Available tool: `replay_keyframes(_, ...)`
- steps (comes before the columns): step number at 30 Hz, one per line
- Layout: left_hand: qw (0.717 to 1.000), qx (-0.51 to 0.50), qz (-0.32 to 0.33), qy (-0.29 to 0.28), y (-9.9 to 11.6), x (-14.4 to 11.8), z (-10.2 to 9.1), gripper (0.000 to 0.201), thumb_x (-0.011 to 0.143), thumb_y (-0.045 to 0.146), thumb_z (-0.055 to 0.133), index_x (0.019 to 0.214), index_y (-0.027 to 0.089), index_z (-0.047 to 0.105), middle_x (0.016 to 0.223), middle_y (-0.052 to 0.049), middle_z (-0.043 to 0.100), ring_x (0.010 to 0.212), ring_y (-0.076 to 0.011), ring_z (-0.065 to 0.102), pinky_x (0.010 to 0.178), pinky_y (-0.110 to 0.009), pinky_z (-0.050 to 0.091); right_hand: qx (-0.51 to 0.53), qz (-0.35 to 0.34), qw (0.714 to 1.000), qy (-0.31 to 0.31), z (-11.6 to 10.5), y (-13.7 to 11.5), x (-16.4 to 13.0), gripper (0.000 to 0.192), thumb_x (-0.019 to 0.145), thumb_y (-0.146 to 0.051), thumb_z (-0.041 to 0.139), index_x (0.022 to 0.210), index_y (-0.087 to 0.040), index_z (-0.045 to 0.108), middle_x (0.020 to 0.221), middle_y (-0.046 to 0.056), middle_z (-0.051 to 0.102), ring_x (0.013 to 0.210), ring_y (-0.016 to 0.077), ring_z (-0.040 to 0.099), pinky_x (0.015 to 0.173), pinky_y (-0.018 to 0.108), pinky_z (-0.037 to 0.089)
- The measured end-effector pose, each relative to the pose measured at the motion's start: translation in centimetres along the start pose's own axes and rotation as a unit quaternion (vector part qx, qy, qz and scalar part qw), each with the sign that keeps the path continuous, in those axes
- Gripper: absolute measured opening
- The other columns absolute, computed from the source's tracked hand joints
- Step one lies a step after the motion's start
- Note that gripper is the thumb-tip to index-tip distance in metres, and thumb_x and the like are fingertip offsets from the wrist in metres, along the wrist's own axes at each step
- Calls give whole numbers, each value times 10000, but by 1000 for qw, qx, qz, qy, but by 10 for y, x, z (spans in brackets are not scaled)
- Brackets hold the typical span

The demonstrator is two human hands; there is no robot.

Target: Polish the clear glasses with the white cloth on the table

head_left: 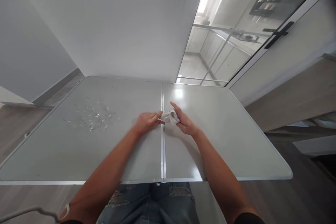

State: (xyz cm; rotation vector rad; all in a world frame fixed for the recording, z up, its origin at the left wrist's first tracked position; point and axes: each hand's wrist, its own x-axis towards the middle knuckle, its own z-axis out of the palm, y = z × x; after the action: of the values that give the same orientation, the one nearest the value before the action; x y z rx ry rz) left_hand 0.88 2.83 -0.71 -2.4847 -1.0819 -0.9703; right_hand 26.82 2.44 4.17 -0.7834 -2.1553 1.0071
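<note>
**At the counter's middle seam, both hands pinching one cloth**

At mid-counter, the left hand [146, 121] and right hand [184, 121] are pinching a small crumpled white cloth [169, 116] between them, over the pale grey folding counter [223, 140]. Clear water droplets [93, 118] are lying well apart to the left.

Both hands [165, 120] w/ white cloth [169, 116] on table [223, 140]

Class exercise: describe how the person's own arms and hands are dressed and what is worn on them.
Both forearms are bare. The left hand and right hand wear no gloves, and no rings or watch are visible. A dark sleeve edge shows at the right upper arm.
</note>
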Motion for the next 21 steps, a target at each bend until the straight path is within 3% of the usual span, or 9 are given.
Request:
replay_keyframes(4,1000,-2,-10,10,4,-2,2,385,930,485,616,1166,186,669,673,-19,715,596,-147,669,557,-268,385,-107,-21,994,-16,-7,4,-1,745,898,-143,464,1583,-308,224,1321,98,558,1265,293,463,1072,513,401)
replay_keyframes(6,1000,-7,-21,20,6,-2,3,377,925,487,620,1147,187,678,663,-18,713,579,-144,660,545,-265,374,-94,-17,995,-1,-4,6,0,703,906,-166,471,1568,-304,278,1263,95,593,1239,294,487,1049,509,426)
replay_keyframes(8,999,-21,-36,27,8,-2,3,363,924,485,622,1140,199,682,658,-14,711,562,-134,646,541,-258,367,-33,-13,999,29,1,6,1,665,917,-201,463,1556,-296,303,1169,81,617,1085,258,562,966,461,486)
replay_keyframes(11,996,-60,-51,47,10,0,3,346,928,471,625,1150,208,672,643,7,704,528,-109,617,543,-242,372,62,-10,994,84,8,5,0,732,904,-239,461,1584,-289,198,1105,60,610,879,201,586,829,386,536)
replay_keyframes(14,994,-66,-57,65,13,0,3,333,932,453,628,1146,200,666,645,10,707,525,-103,617,544,-236,379,22,-13,995,92,10,4,-1,819,874,-222,497,1603,-267,125,1221,86,588,1013,235,585,945,429,508)
replay_keyframes(17,996,-10,-46,76,17,0,4,342,926,439,639,1145,179,673,634,-9,704,534,-127,631,534,-260,365,-87,-10,993,77,10,2,1,781,870,-182,500,1592,-280,218,1380,104,523,1274,301,471,1118,514,370)
replay_keyframes(19,996,25,-38,82,19,0,4,345,922,426,645,1148,167,678,613,-14,693,529,-142,631,529,-276,356,-105,12,991,82,10,0,4,775,870,-168,489,1588,-301,231,1329,96,555,1256,304,476,1099,525,376)
replay_keyframes(21,996,39,-38,75,20,-1,4,340,924,428,641,1139,170,686,598,-13,684,523,-148,628,525,-284,349,-62,37,995,70,11,0,7,765,872,-169,478,1586,-302,237,1152,74,612,1086,270,553,1006,484,446)
